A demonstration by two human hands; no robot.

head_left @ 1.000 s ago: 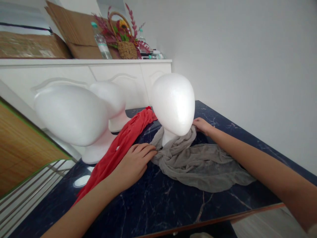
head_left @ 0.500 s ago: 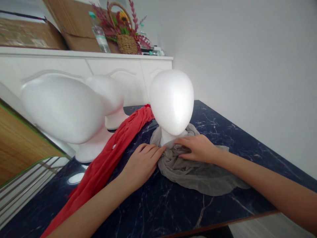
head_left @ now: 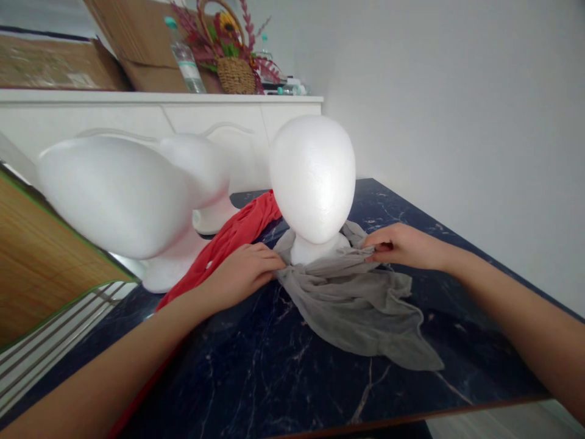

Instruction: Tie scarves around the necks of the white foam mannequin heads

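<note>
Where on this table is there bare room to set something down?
Bare: the near strip of the table between the left forearm and the grey scarf, and the far right corner beyond the right hand. Crowded: around the base of the foam head, where the left hand too grips the grey scarf, with the red scarf and two more foam heads leftward.

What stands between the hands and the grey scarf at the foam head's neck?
Nothing visible. The left hand touches the grey scarf left of the foam head; the right hand pinches it on the right.
</note>
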